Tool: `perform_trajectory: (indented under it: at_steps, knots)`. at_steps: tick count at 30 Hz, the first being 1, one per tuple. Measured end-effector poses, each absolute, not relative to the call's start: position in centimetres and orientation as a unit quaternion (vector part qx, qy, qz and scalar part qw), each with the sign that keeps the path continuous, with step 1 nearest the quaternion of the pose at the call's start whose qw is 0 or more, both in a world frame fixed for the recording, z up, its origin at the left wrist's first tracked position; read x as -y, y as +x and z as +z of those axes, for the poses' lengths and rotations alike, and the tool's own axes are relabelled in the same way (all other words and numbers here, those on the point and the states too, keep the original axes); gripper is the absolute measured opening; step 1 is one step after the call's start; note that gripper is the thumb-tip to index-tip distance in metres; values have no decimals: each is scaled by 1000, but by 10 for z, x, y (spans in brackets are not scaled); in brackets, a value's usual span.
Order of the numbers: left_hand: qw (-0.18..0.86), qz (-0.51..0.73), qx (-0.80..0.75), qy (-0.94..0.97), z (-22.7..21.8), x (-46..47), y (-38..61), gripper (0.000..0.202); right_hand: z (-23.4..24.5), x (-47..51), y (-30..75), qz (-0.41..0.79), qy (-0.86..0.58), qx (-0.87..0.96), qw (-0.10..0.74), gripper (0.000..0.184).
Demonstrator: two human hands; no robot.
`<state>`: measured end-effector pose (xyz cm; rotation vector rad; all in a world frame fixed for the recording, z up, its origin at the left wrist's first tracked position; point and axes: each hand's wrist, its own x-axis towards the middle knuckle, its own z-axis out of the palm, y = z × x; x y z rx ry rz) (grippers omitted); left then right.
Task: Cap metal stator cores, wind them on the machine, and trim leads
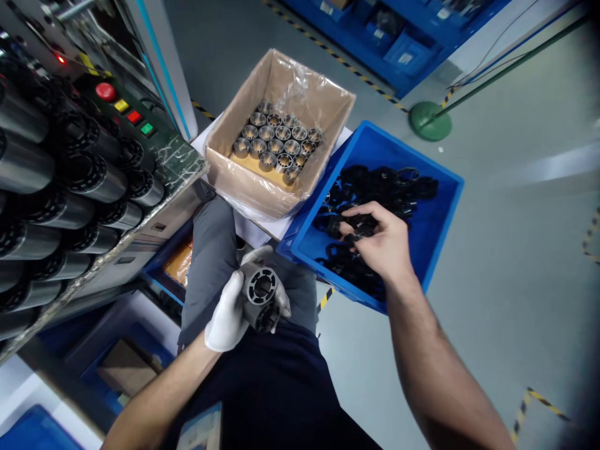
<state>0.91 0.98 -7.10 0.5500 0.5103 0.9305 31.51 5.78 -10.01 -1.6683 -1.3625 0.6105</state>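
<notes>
In a white glove, my left hand [229, 312] is wrapped round a slotted metal stator core [261, 286] above my lap, its slotted end facing up. A second dark slotted end [267, 317] shows just below it, partly hidden by the first. My bare right hand [382, 240] reaches into a blue plastic bin [434, 250] on the right. Its thumb and fingers are closed on a small black plastic part [349, 236]. Many similar black parts [375, 181] lie loosely heaped in the bin around my fingers.
A cardboard box [244, 181] lined with clear plastic holds rows of upright stator cores [275, 145] beside the bin. Larger metal cylinders [51, 206] crowd the bench at left, near a red button [105, 92]. A green stand base [429, 120] and blue shelving [370, 50] are beyond.
</notes>
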Motion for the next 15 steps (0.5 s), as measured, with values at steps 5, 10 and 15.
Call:
perform_trajectory:
  at_steps: [5,10,15]
  knots:
    - [818,434,-268,267,-53,-7,13,64,-34,-26,263,247,-505,623,544,26]
    - [737,474,-371,307,-44,1,15,59,-3,-15,211,292,-418,677,531,34]
    - [688,495,-394,356,-43,6,12,55,-12,-15,189,247,-449,664,544,28]
